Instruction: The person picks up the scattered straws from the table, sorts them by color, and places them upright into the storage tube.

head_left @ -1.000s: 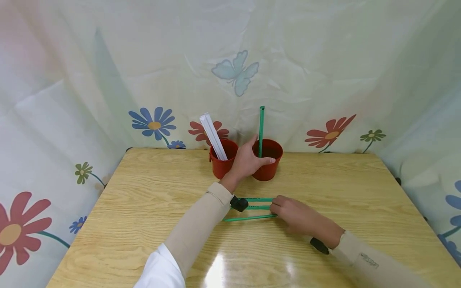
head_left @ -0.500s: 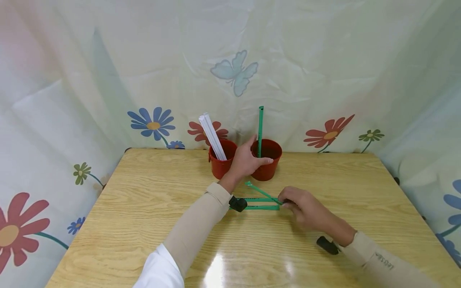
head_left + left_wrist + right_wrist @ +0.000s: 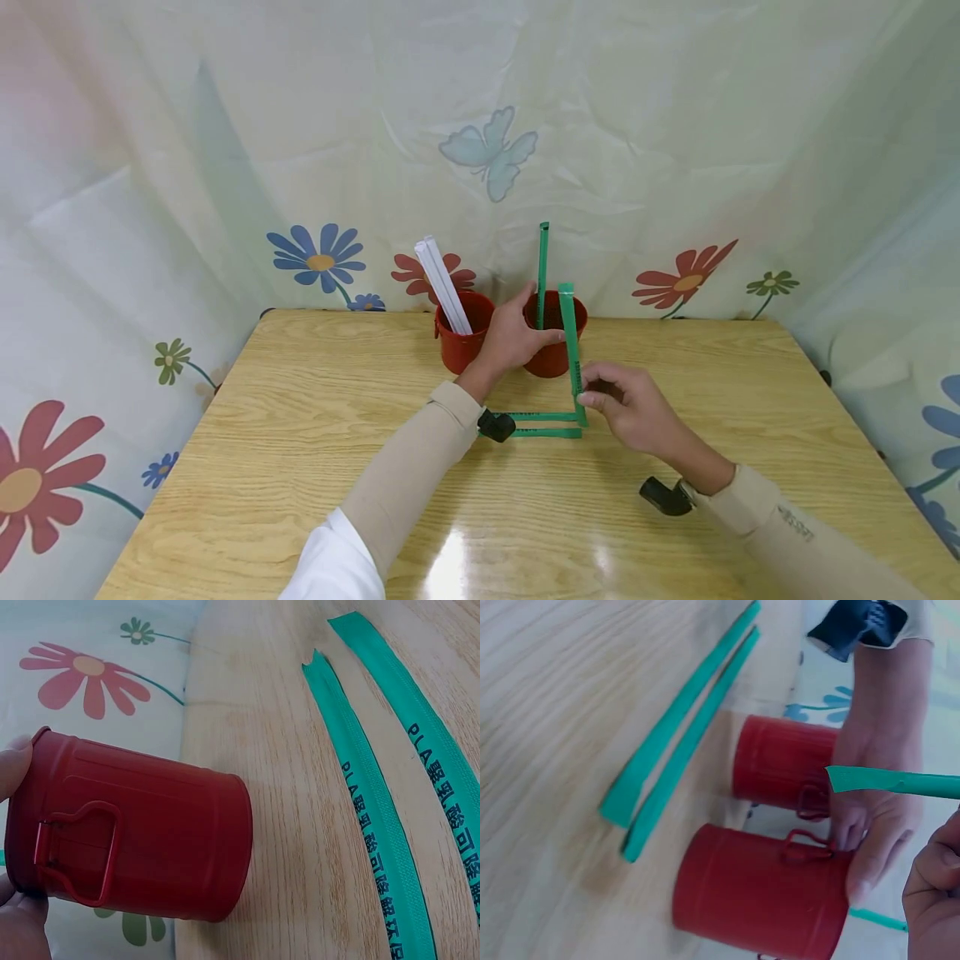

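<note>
In the head view my left hand (image 3: 517, 333) holds the rim of the right-hand red bucket (image 3: 551, 362), thumb on the near side. One green-wrapped straw (image 3: 543, 262) stands upright in that bucket. My right hand (image 3: 633, 410) pinches another green-wrapped straw (image 3: 571, 337) near its lower end, raised almost upright in front of the bucket. Two more wrapped straws lie side by side on the table, a far one (image 3: 543, 416) and a near one (image 3: 551, 432), their left ends hidden behind the left wrist. The left wrist view shows the bucket's side handle (image 3: 105, 855) and printed wrappers.
A second red bucket (image 3: 456, 352) stands close on the left, holding several white-wrapped straws (image 3: 444, 287) that lean left. Behind the wooden table (image 3: 315, 400) hangs a flowered curtain (image 3: 600, 167). A black wrist camera (image 3: 497, 425) sits just above the lying straws.
My right hand has picked up the nearest of the lying green straws and swung it from flat to nearly upright, moving it toward the bucket. The left hand stays on the rim.
</note>
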A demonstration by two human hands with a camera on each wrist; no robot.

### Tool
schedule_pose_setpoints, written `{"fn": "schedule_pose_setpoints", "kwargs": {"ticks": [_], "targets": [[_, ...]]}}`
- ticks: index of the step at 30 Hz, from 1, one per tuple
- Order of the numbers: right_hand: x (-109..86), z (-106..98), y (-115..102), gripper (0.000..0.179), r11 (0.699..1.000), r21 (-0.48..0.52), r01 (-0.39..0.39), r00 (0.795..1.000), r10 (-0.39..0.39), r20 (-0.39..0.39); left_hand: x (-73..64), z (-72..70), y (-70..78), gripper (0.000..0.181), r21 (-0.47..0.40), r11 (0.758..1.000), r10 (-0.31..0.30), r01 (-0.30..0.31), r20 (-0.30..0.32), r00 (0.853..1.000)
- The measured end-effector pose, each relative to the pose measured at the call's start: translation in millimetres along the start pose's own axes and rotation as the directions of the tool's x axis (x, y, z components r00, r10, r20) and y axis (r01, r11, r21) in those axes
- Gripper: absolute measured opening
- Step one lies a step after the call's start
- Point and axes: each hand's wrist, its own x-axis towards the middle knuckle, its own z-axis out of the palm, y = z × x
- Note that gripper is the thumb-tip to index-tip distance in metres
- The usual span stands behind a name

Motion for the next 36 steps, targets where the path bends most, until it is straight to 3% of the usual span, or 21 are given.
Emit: {"fn": "schedule_pose_setpoints", "kwargs": {"ticks": [8, 29, 36], "targets": [[13.7, -1.8, -12.2, 0.015, 0.999, 0.009, -0.033, 0.997, 0.034, -0.072, -0.7, 0.0, 0.6, 0.073, -0.017, 1.000, 0.025, -0.025, 0.004, 1.000], [52.9, -15.1, -22.1, 0.008, 0.997, 0.002, -0.075, 0.978, 0.074, -0.195, -3.0, 0.5, 4.2, 0.086, -0.021, 0.999, -0.036, 0.037, 0.013, 0.999], [67.9, -16.9, -15.4, 0.006, 0.994, -0.011, -0.112, 0.972, 0.107, -0.210, -0.6, -0.3, 0.1, 0.079, -0.020, 1.000, 0.000, 0.000, 0.024, 1.000]]}}
